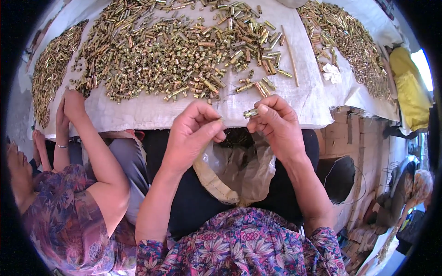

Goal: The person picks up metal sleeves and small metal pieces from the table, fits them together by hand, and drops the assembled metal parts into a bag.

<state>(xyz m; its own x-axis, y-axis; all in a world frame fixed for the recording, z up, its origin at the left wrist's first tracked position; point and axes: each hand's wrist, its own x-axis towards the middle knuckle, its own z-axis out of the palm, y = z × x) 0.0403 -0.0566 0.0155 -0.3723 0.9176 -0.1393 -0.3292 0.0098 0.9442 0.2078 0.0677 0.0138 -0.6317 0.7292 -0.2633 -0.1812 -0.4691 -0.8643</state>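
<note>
Both hands are raised at the near edge of a white sheet [294, 106], above an open bag [216, 182] in my lap. Between thumb and forefinger of my right hand [279, 128] is a short yellowish metal sleeve [250, 113], its end pointing left. My left hand [195, 129] is closed in a pinch a little way off; a tiny bit shows at its fingertips, too small to name. Just beyond lies a big heap of brass-coloured metal sleeves [156, 57], with a few loose sleeves [262, 88] nearest my right hand. Dark pieces show inside the bag.
A thin wooden stick [290, 57] lies right of the heap. Further right are a crumpled white scrap [331, 73] and another heap of metal parts [354, 43]. At my left a co-worker's hands [71, 108] reach the sheet's edge. A dark round container [338, 179] stands at lower right.
</note>
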